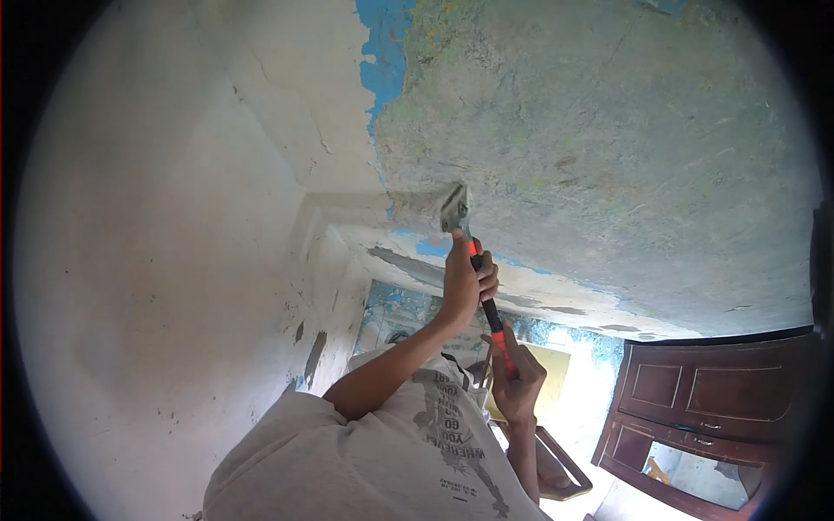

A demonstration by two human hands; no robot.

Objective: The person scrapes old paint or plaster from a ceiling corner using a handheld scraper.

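I hold a scraper with both hands; its metal blade (454,208) is pressed against a rough grey-green surface overhead (608,139) where paint has come off. My left hand (465,282) grips the upper part of the orange and black handle (492,314), just below the blade. My right hand (519,380) is wrapped around the lower end of the handle. My grey printed T-shirt (391,460) fills the bottom of the view.
A white plastered wall (156,260) rises on the left, with blue paint remnants (387,52) along the scraped edge. Dark brown wooden panelled doors (721,399) stand at the lower right. A wooden frame (560,473) shows behind my right forearm.
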